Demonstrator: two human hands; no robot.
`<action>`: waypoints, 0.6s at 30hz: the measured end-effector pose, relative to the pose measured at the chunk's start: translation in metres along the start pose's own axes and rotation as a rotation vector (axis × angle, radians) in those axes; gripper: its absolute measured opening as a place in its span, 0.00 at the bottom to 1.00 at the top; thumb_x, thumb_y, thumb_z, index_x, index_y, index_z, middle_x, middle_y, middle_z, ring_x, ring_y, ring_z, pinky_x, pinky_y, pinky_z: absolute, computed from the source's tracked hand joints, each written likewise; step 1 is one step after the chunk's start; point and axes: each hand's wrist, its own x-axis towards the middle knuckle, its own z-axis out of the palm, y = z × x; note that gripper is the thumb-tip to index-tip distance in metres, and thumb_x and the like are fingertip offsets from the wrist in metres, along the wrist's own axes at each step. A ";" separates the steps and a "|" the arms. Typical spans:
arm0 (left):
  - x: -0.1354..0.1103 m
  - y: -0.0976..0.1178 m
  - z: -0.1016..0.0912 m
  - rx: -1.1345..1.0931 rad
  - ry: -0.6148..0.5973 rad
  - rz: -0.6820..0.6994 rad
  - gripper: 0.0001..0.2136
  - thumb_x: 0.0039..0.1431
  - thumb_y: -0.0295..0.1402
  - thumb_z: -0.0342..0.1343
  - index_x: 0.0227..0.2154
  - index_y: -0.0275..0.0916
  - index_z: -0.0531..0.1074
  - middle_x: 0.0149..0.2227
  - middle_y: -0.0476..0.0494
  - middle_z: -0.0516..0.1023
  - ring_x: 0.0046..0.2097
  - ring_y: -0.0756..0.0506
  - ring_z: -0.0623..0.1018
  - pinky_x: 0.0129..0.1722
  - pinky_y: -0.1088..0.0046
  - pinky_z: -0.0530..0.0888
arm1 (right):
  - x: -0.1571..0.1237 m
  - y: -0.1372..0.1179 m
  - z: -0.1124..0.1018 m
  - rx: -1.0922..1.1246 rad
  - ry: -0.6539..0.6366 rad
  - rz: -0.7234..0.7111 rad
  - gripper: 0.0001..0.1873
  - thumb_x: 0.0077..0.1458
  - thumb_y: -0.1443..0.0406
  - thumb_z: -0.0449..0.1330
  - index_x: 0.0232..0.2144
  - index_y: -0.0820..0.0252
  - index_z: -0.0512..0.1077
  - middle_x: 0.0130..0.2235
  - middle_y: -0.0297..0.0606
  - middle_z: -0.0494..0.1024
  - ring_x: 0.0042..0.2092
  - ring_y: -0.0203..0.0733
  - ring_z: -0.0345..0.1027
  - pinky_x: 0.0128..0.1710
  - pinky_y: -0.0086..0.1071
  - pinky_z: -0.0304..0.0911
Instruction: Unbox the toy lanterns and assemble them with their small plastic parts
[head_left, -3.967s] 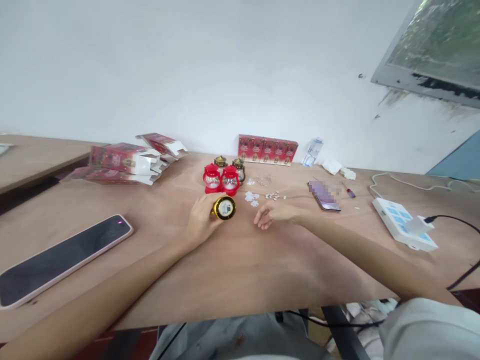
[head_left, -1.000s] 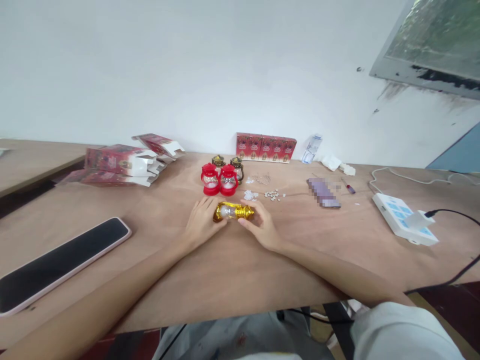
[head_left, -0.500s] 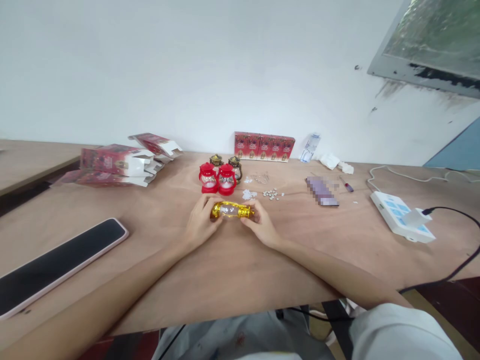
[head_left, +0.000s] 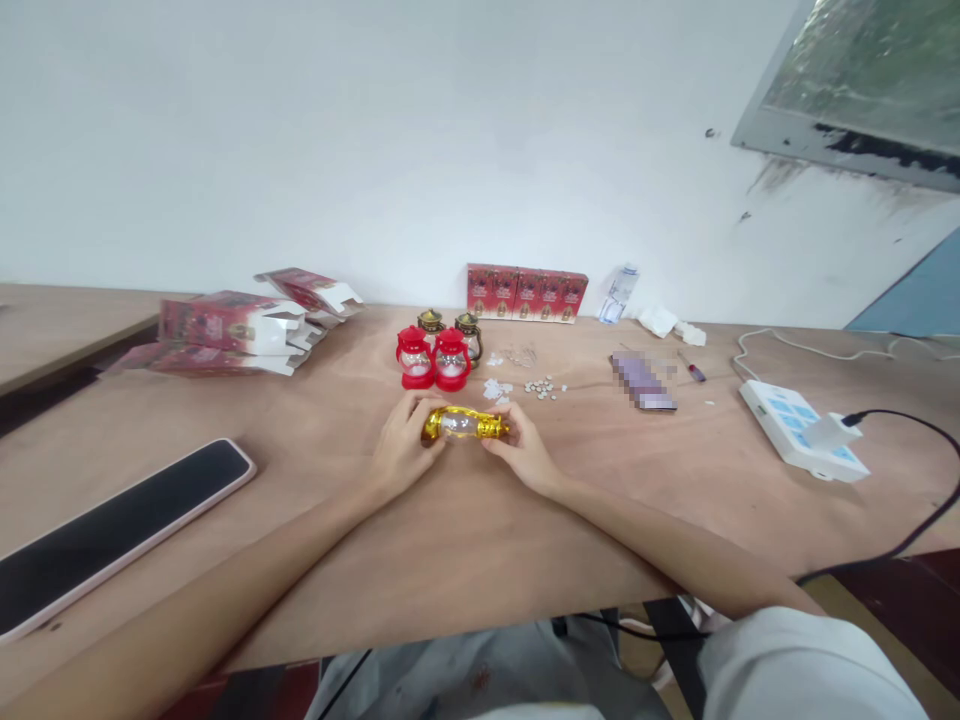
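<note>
A small gold lantern with a clear middle lies on its side between my hands, close over the table. My left hand is closed around its wider base end. At the other end, the fingers of my right hand grip the narrow top. Just beyond stand two red lanterns, upright, with two bronze-coloured lanterns partly hidden behind them. Several small round button-like pieces and some white scraps lie past my right hand.
Red printed boxes stand in a row by the wall. Opened cartons are piled at the left, behind a large phone. To the right are a blurred purple item, a screwdriver, crumpled tissue and a power strip.
Almost nothing differs. The view has shifted very slightly, while both hands keep the gold lantern in the same place and pose.
</note>
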 end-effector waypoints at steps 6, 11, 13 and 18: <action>0.000 0.001 -0.001 -0.001 0.001 0.005 0.13 0.51 0.25 0.52 0.41 0.40 0.65 0.43 0.43 0.68 0.45 0.45 0.72 0.43 0.69 0.71 | 0.000 -0.001 0.000 0.011 0.011 0.010 0.16 0.42 0.68 0.60 0.37 0.54 0.64 0.38 0.32 0.70 0.39 0.39 0.65 0.39 0.33 0.62; -0.001 0.002 -0.001 -0.001 0.005 -0.001 0.13 0.51 0.25 0.52 0.41 0.40 0.65 0.43 0.43 0.68 0.45 0.44 0.72 0.43 0.69 0.71 | 0.000 0.000 0.000 0.011 0.011 0.009 0.16 0.42 0.68 0.60 0.36 0.55 0.63 0.38 0.32 0.70 0.40 0.38 0.65 0.39 0.33 0.62; -0.001 0.002 -0.001 -0.006 0.005 0.001 0.13 0.51 0.25 0.52 0.41 0.40 0.65 0.43 0.43 0.68 0.45 0.44 0.71 0.43 0.69 0.71 | 0.000 0.000 0.000 0.015 0.011 0.013 0.16 0.42 0.68 0.61 0.36 0.55 0.63 0.38 0.32 0.70 0.39 0.38 0.65 0.39 0.33 0.62; -0.001 0.001 0.000 -0.011 0.010 0.011 0.13 0.51 0.25 0.52 0.41 0.39 0.65 0.43 0.43 0.68 0.45 0.44 0.72 0.43 0.69 0.71 | 0.000 0.001 0.000 0.028 0.014 0.012 0.16 0.42 0.68 0.61 0.36 0.55 0.64 0.38 0.32 0.70 0.39 0.39 0.65 0.38 0.33 0.61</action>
